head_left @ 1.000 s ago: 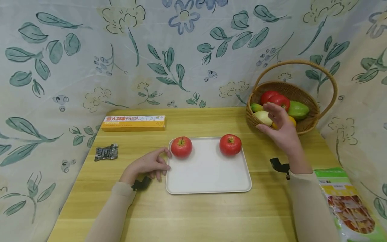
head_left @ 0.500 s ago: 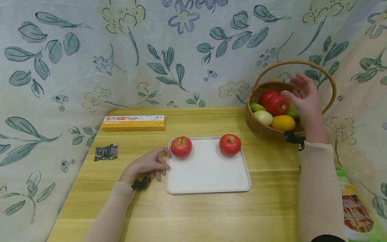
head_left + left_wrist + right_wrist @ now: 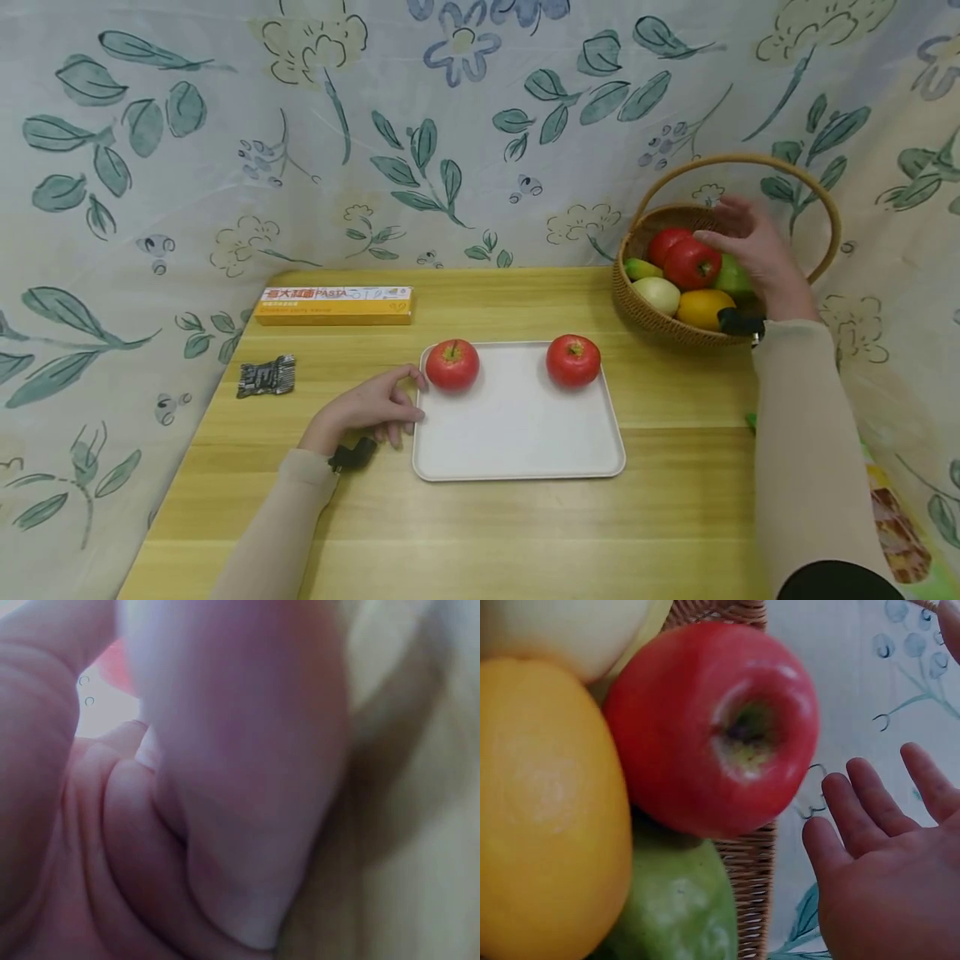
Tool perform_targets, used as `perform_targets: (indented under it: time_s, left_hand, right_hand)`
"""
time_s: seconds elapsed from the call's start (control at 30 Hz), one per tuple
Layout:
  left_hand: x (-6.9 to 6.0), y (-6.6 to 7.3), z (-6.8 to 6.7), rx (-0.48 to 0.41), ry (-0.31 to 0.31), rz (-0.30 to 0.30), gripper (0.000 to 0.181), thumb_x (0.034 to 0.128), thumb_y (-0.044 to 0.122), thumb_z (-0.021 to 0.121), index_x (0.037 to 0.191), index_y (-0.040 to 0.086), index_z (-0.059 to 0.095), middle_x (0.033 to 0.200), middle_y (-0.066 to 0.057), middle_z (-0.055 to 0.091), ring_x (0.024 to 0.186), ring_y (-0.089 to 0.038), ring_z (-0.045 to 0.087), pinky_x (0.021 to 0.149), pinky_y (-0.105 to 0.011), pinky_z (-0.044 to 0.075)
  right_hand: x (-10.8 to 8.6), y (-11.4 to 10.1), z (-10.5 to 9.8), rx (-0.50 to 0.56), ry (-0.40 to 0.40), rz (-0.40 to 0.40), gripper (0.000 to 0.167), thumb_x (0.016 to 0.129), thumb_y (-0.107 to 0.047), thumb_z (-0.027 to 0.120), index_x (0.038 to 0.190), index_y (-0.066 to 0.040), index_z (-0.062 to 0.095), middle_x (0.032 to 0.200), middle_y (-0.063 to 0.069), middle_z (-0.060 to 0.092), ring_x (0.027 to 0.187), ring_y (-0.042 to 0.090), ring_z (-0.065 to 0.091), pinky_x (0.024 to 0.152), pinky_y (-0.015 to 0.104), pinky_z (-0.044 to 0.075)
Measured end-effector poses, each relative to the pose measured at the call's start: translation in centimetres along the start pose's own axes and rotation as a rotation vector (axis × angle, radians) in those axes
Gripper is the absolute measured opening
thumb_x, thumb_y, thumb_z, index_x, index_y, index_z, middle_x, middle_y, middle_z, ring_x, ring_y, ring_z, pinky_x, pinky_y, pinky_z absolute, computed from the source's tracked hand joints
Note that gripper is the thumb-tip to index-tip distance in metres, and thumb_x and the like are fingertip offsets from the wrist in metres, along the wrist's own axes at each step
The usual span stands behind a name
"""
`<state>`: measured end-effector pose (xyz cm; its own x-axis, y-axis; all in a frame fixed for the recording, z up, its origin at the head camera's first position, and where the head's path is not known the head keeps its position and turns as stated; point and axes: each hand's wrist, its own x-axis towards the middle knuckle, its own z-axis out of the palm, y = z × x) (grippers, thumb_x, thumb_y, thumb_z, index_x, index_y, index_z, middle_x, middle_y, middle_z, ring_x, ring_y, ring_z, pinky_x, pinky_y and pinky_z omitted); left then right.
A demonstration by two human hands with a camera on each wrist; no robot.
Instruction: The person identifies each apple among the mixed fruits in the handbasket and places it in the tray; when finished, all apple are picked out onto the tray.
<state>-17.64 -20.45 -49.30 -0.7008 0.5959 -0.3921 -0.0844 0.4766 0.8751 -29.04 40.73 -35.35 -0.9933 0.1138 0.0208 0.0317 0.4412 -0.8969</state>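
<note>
My right hand [image 3: 763,250] is over the right side of the wicker basket [image 3: 637,315], fingers spread, holding nothing. Nearest to it is a red apple [image 3: 692,263]; in the right wrist view a gap shows between the fingers and this apple [image 3: 705,735]. My left hand [image 3: 365,409] rests at the left edge of a white tray [image 3: 517,433], thumb and index finger at the rim with a space between them. Two red apples sit on the tray, one at the back left [image 3: 452,365], one at the back right [image 3: 573,361]. The left wrist view is mostly blurred fingers [image 3: 240,750].
The basket also holds another red apple [image 3: 666,243], a yellow fruit [image 3: 701,309], a pale round one [image 3: 657,297] and a green one [image 3: 733,279]; its handle [image 3: 738,158] arches overhead. A pasta box [image 3: 333,307], black wrapped packet [image 3: 267,377] and partly hidden green bag [image 3: 903,533] lie around.
My right hand has moved right and back from the basket's front to its right side, then dipped slightly toward the apple. My left hand and the tray have stayed put.
</note>
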Motion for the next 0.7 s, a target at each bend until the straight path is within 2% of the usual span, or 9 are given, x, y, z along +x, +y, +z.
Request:
perform_targets:
  time_s: [0.17,0.3,0.5,0.63,0.7]
  left_hand:
    - [-0.1,0.2,0.1,-0.004,0.008,-0.003,0.052,0.0966,0.029,0.080,0.134,0.013,0.047,0.081,-0.008,0.076,0.054,-0.020,0.072,0.045,-0.026,0.050]
    - [-0.2,0.3,0.2,-0.012,0.010,-0.007,0.051,0.0971,0.028,0.079,0.134,0.013,0.047,0.080,-0.008,0.076,0.053,-0.019,0.071,0.044,-0.026,0.050]
    - [-0.2,0.2,0.2,-0.014,0.012,-0.013,0.051,0.0968,0.027,0.080,0.134,0.013,0.047,0.080,-0.009,0.075,0.054,-0.020,0.071,0.045,-0.025,0.050]
    - [-0.1,0.2,0.1,-0.019,0.013,-0.020,0.052,0.0963,0.028,0.080,0.134,0.014,0.047,0.080,-0.009,0.075,0.054,-0.020,0.071,0.045,-0.025,0.050]
    - [-0.1,0.2,0.1,-0.017,0.013,-0.019,0.053,0.0959,0.029,0.081,0.134,0.015,0.047,0.081,-0.008,0.076,0.054,-0.019,0.071,0.045,-0.025,0.050]
  right_hand:
    - [1.1,1.0,0.1,-0.046,-0.070,0.039,0.089,0.102,-0.040,0.071,0.171,-0.031,0.015,0.181,0.000,0.015,0.167,0.033,0.014,0.137,0.052,0.007]
    - [1.6,1.7,0.2,-0.059,-0.113,0.051,0.092,0.102,-0.039,0.071,0.171,-0.026,0.011,0.181,0.009,0.012,0.167,0.036,0.012,0.136,0.054,0.005]
    - [1.9,2.2,0.4,-0.076,-0.167,0.044,0.092,0.105,-0.033,0.067,0.172,-0.018,0.006,0.180,0.016,0.011,0.166,0.037,0.012,0.136,0.052,0.008]
    - [2.0,2.5,0.4,-0.118,-0.173,0.061,0.095,0.103,-0.039,0.068,0.172,-0.017,0.006,0.179,0.019,0.010,0.164,0.040,0.013,0.135,0.057,0.011]
    - [2.0,2.6,0.5,-0.157,-0.176,0.074,0.098,0.102,-0.044,0.069,0.172,-0.017,0.007,0.179,0.019,0.010,0.162,0.042,0.016,0.133,0.059,0.017]
